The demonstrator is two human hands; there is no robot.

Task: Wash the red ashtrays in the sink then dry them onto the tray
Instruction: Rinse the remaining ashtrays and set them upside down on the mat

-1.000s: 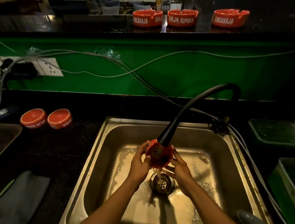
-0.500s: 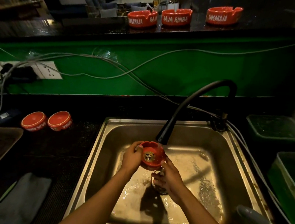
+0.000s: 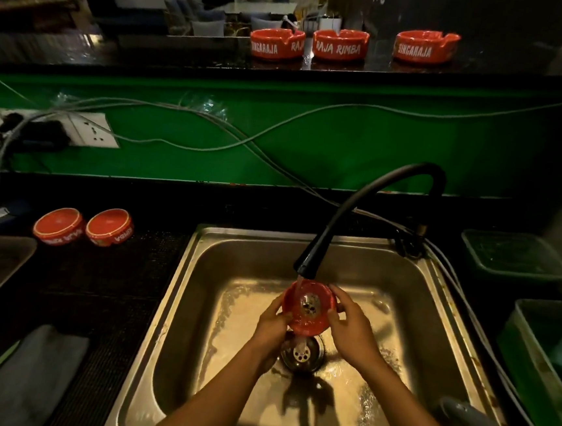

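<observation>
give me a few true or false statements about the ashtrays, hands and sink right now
1. Both hands hold one ashtray under the tap: true; left hand, right hand.
2. The tap is off: false, water runs into the ashtray.
3. Two ashtrays lie upside down on the counter left of the sink: true.
4. The upper ledge holds five ashtrays: false, three.
5. The held ashtray rests on the sink floor: false, it is held above the drain.

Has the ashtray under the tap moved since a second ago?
Yes. The ashtray dropped away from the tap nozzle, which it earlier touched, toward the drain.
</observation>
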